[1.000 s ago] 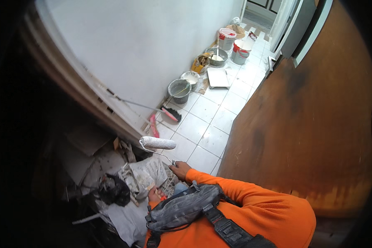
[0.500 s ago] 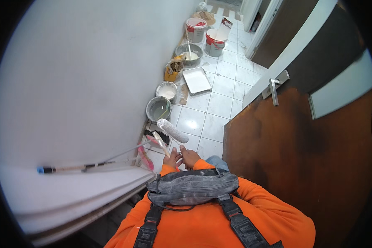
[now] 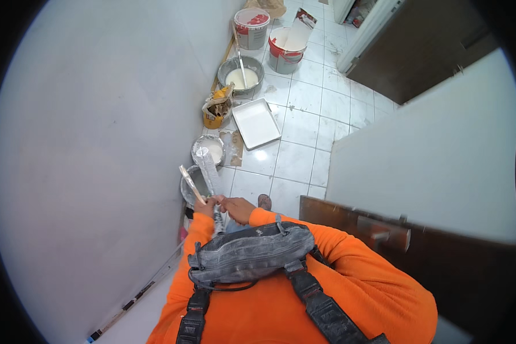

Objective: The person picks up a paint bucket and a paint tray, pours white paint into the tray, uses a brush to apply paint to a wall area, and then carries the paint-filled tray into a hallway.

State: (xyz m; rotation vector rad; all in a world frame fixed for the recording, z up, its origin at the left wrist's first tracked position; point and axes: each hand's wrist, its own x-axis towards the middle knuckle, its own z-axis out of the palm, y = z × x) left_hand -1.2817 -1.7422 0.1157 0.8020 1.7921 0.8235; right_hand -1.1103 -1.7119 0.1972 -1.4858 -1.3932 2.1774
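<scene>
Paintbrush and paint roller slant up near each other, seen from overhead. The left hand is closed round the brush's handle, pale end uppermost, perhaps to keep it off the orange sleeve. The right hand bends its fingers toward the roller's lower end; overlap there means I cannot tell how tightly they close, or which hand bears the roller.

Ahead, a small tub holding white liquid, a yellow container and a wide grey basin line the wall, a white tray beside them on the tiled floor. This row probably leaves walking room.

The brush and roller partly hide a grey bucket. A dusty chest bag covers whatever lies beneath; the brown door at right is blurred, and dark lens edges crop the surroundings.
</scene>
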